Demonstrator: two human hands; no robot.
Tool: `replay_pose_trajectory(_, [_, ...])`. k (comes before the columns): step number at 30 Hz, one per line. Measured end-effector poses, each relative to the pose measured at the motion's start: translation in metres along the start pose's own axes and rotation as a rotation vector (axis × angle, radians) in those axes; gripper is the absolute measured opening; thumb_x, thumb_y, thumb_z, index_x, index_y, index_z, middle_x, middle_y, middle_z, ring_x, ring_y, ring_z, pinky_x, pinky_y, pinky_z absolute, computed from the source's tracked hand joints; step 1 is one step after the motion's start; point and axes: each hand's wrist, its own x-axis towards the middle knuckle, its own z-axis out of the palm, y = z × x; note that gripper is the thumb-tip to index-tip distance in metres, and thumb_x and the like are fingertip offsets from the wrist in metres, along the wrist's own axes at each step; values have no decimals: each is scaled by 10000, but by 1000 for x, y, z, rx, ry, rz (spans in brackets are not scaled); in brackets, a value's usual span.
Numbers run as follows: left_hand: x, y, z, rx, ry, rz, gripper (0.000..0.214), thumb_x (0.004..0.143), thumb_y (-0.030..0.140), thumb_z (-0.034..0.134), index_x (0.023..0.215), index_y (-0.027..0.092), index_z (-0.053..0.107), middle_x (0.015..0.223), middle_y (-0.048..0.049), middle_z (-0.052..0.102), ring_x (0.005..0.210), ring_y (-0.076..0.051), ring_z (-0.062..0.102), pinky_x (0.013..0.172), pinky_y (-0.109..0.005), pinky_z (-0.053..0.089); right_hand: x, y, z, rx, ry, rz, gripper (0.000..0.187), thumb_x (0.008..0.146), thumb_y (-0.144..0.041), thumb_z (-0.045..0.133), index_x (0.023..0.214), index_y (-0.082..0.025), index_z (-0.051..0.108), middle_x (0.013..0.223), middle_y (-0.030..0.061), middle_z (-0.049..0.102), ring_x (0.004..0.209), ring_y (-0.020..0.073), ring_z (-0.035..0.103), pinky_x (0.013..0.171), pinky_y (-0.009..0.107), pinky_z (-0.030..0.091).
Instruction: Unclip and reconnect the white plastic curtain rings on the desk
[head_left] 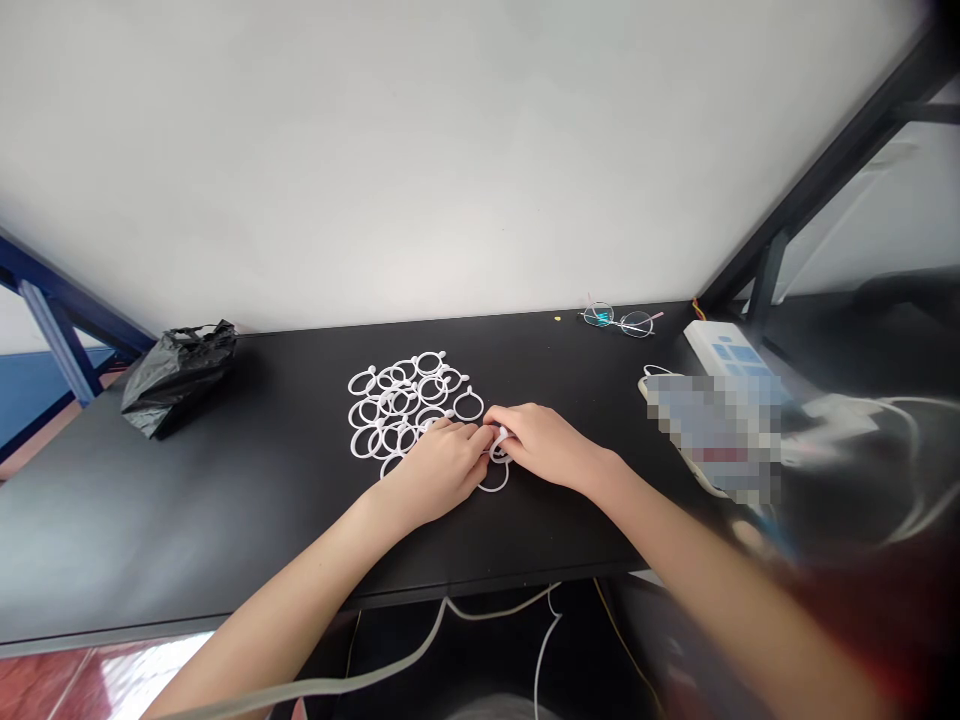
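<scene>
Several white plastic rings (403, 402), each with a small knob or eyelet like a curtain ring, lie overlapping in a loose pile on the black table. My right hand (547, 445) is closed, its thumb and fingers pinching one white ring (501, 448). Touching the same spot from the left, my left hand (446, 465) has its fingers bent together at the ring's edge, and its palm covers part of the pile. Another white ring (493, 489) shows below the fingertips, partly hidden by them. The exact fingertip contact is hidden.
A crumpled black plastic bag (184, 370) sits at the left on the black table (285, 540). Eyeglasses (619, 320) lie near the wall. To the right are a white power strip (724, 350), a blurred-out phone (705, 430) and cables. A white cable (375, 678) hangs below the front edge.
</scene>
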Motion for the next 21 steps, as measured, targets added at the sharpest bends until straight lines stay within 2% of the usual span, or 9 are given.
replay_pose_trajectory(21, [0, 0, -2, 5, -38, -16, 158, 959, 147, 379, 945, 149, 536, 827, -56, 651, 749, -206, 634, 758, -370, 469, -1, 0, 0, 15, 9, 4, 126, 863, -98, 463, 833, -198, 534, 746, 1, 598, 626, 123, 499, 560, 229, 257])
